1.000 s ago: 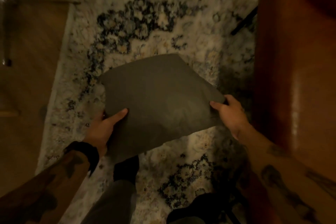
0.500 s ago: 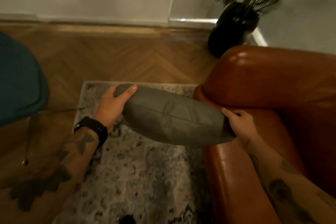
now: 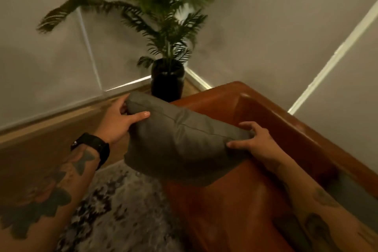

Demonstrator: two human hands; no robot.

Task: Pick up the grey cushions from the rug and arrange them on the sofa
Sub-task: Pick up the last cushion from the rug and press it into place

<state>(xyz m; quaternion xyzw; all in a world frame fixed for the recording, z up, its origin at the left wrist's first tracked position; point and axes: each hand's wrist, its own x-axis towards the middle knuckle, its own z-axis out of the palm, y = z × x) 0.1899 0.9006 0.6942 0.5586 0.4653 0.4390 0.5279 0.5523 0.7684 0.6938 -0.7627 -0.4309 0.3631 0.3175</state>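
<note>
I hold a grey cushion (image 3: pixel 180 141) in the air with both hands, over the front left corner of the orange-brown leather sofa (image 3: pixel 235 206). My left hand (image 3: pixel 120 120) grips its upper left corner, thumb on top. My right hand (image 3: pixel 255 141) clasps its right edge, above the sofa seat. The cushion's lower edge hangs just above the seat's front edge. The patterned rug (image 3: pixel 114 210) lies below my left arm. A grey shape (image 3: pixel 351 190), possibly another cushion, shows at the sofa's back on the far right, partly hidden by my right arm.
A tall palm in a black pot (image 3: pixel 166 84) stands in the room corner just beyond the sofa's armrest (image 3: pixel 214 96). Pale walls close in behind and to the right. Wooden floor (image 3: pixel 51 141) runs left of the rug.
The cushion has come up off the rug and swung right, over the sofa seat, tilting to hang more upright. My view has lifted from the rug to the sofa and plant corner.
</note>
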